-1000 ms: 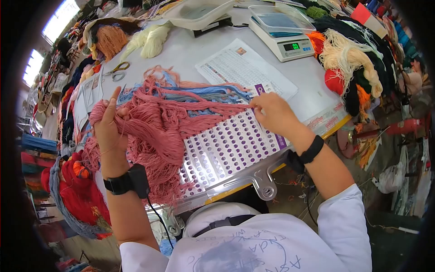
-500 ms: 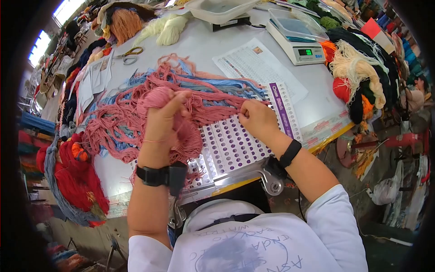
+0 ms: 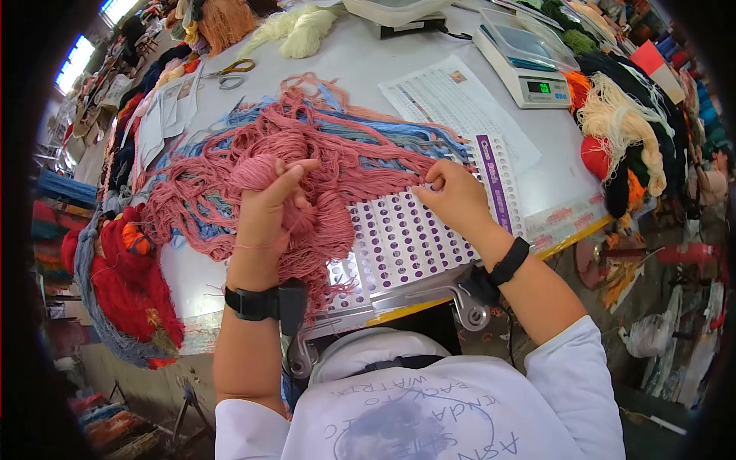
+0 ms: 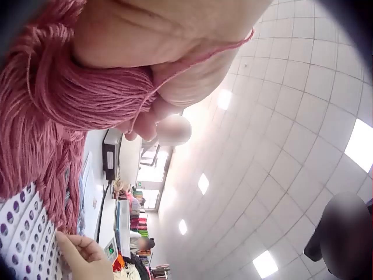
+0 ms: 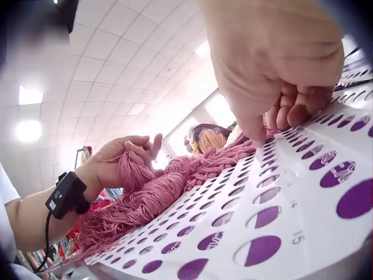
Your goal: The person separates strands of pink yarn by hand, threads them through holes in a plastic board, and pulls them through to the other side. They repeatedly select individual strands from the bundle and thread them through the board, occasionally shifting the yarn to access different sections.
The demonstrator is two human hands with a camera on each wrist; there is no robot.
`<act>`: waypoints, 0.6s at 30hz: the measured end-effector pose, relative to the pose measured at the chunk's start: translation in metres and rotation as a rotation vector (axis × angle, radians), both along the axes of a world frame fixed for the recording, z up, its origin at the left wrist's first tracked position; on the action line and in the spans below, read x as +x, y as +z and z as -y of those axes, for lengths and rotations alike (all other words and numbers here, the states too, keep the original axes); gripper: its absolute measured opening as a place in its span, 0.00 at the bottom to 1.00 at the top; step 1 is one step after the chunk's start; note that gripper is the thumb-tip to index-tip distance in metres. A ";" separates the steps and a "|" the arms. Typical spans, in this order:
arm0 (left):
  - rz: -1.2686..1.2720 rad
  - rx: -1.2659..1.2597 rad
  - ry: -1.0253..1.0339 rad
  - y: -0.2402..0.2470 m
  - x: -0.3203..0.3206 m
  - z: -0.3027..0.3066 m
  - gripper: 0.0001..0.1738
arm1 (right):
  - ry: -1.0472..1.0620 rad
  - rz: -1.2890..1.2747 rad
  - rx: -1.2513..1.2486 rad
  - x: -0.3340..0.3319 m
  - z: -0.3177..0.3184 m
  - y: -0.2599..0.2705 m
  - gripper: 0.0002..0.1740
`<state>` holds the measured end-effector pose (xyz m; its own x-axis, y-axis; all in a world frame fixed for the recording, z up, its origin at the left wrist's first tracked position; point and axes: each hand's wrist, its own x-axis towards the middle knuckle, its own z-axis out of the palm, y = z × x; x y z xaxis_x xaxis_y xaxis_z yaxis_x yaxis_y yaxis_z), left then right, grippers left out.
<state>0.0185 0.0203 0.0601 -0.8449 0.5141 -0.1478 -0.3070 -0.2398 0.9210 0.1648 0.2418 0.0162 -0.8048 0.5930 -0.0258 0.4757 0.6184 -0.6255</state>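
Observation:
A big tangle of pink yarn point(image 3: 322, 153) lies over a white thread-organiser board point(image 3: 399, 238) with rows of purple-marked holes. My left hand point(image 3: 268, 203) is raised over the board's left part and grips a thick bundle of this yarn, which hangs down from the fist. My right hand point(image 3: 452, 195) pinches a few pink strands at the board's upper edge. In the left wrist view the pink yarn point(image 4: 52, 116) fills the left under my left hand point(image 4: 175, 52). The right wrist view shows my right hand point(image 5: 280, 64) curled, fingertips down on the board point(image 5: 291, 204).
Blue yarn point(image 3: 406, 134) lies under the pink. Behind it are a printed chart point(image 3: 452, 100), a digital scale point(image 3: 529, 65), scissors point(image 3: 230, 73) and cream yarn point(image 3: 307, 31). Red yarn point(image 3: 126, 291) hangs off the left edge. Mixed skeins point(image 3: 621, 123) crowd the right edge.
My left hand has carried its pink bundle from the left side in over the board. My right hand shifted slightly along the board's upper edge, still pinching strands.

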 end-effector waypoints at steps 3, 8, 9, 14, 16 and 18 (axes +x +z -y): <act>0.006 -0.019 -0.079 -0.009 0.006 -0.007 0.02 | 0.010 -0.068 0.003 0.000 -0.002 -0.008 0.06; 0.042 -0.070 -0.087 -0.016 0.012 -0.009 0.01 | 0.004 -0.108 -0.209 0.001 -0.009 -0.013 0.05; 0.044 -0.071 -0.084 -0.019 0.012 -0.009 0.01 | 0.006 -0.106 -0.210 0.001 -0.010 -0.013 0.05; 0.000 -0.061 -0.122 -0.025 0.016 -0.010 0.01 | 0.011 -0.090 -0.237 -0.004 -0.013 -0.021 0.08; 0.001 -0.069 -0.121 -0.025 0.016 -0.009 0.02 | 0.028 -0.093 -0.253 -0.004 -0.015 -0.023 0.08; 0.001 -0.073 -0.121 -0.026 0.016 -0.010 0.03 | 0.045 -0.096 -0.265 -0.004 -0.016 -0.020 0.08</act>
<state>0.0345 0.0307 0.0343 -0.7772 0.6001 -0.1895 -0.3305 -0.1329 0.9344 0.1606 0.2579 -0.0041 -0.8364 0.5395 -0.0970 0.3820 0.4466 -0.8091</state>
